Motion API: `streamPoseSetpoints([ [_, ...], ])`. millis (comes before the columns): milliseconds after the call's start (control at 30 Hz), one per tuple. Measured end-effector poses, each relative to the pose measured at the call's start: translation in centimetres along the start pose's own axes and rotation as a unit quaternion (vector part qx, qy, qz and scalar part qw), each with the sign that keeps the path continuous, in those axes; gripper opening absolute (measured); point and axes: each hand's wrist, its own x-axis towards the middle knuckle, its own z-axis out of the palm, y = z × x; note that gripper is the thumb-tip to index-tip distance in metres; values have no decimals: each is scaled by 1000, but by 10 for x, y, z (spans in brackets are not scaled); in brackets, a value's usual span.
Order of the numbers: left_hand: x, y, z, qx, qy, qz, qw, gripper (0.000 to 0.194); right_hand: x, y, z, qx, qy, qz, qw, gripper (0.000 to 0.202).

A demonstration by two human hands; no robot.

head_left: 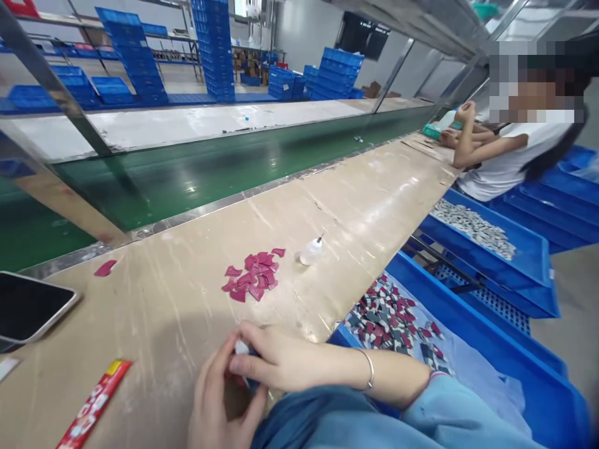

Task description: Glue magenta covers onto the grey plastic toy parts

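So we've got our right hand [276,358] pinched down on a small dark-and-white piece [242,347], thumb laid across it and index finger arched over the top, barely any gap. Our left hand [222,399] is curled in beside it, fingers up against the same spot and a hollow between them and the thumb; whether those fingers really grip the piece, we can't tell. Most of it hides under our fingers, so no idea which way its long axis runs. It all sits right by the table's near edge. The relation that matters, we'd say: the maroon pile [255,276] lies straight past our fingertips toward the far edge, with a strip of tabletop between, and the bottle [311,251] is just beside it, off to the right. Our right hand looks nearer to both. The pile's a jumble, no shared axis, while the bottle's thin tip points up. There's decent room rightward along the table past the bottle. Left is tighter: red packet [93,405] and phone [35,305], plus a lone maroon piece [105,268] near the far edge. Below the near edge, right side, a blue tray [500,368] holds loads of mixed pieces [390,315].
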Motion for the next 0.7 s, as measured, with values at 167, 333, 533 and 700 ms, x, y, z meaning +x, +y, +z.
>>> streamPoseSetpoints([
  [167,1,10,-4,6,-82,-17,996,44,-13,36,12,89,28,-65,993,82],
  [333,1,19,-16,-35,-51,-149,987,62,1,79,-2,483,230,-144,832,98],
  [533,7,23,-12,-117,-24,-205,971,67,7,105,-54,807,170,-120,552,33],
  [700,16,26,-7,-141,-25,-209,967,61,8,102,-62,828,156,-77,533,23],
])
